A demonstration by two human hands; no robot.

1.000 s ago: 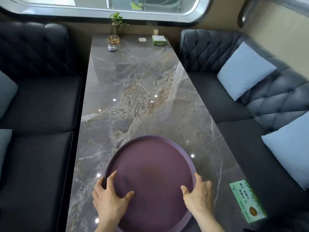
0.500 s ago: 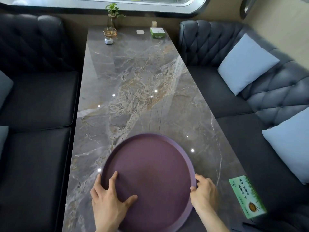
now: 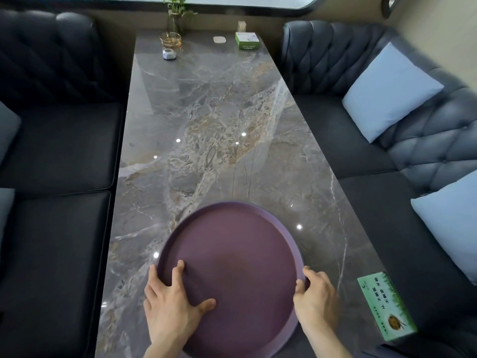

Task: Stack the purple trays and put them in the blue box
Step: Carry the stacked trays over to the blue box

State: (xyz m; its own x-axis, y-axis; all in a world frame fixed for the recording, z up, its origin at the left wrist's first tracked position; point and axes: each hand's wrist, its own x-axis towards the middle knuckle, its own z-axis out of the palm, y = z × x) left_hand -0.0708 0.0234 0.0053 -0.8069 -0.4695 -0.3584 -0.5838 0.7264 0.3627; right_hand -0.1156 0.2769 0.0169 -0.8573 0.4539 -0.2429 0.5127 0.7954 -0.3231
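A round purple tray (image 3: pixel 237 262) lies on the near end of the grey marble table (image 3: pixel 211 125). My left hand (image 3: pixel 170 303) rests spread on the tray's left rim, with fingers and thumb inside it and one finger outside the edge. My right hand (image 3: pixel 316 298) curls around the tray's right rim, fingers hooked over the edge. A second rim line shows along the tray's right edge, so it may sit on another tray; I cannot tell. No blue box is in view.
A green tissue box (image 3: pixel 386 308) sits at the table's near right corner. At the far end stand a plant vase (image 3: pixel 175 19), a glass dish (image 3: pixel 170 40), a small white object (image 3: pixel 169 54) and a green box (image 3: pixel 247 41). Dark sofas with pale blue cushions (image 3: pixel 389 89) flank the table.
My right hand slid from the tray's inside surface to its right rim and closed around it. My left hand shifted slightly outward onto the left rim. The view tilted down a little.
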